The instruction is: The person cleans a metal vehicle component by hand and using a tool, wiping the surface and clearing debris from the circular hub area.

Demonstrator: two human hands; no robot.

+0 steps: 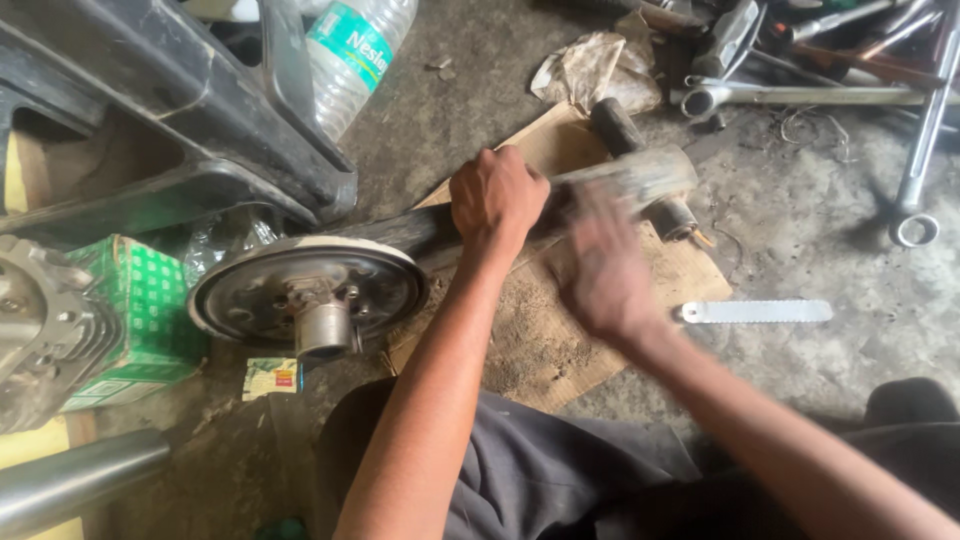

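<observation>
Left hand (495, 195) clenched, right hand (598, 265) blurred

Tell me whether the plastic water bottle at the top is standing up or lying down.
Lying down. The water bottle rests on its side on the concrete floor, slanting beside the black plastic frame.

Dark swingarm-like metal arm (420, 232) lies flat across a sheet of cardboard (560, 350) on the floor. One end carries a round, greyish brake drum plate (305, 290) with a short cylindrical hub facing up; the other end, a pale cylindrical casting (650, 175), is blurred.
</observation>
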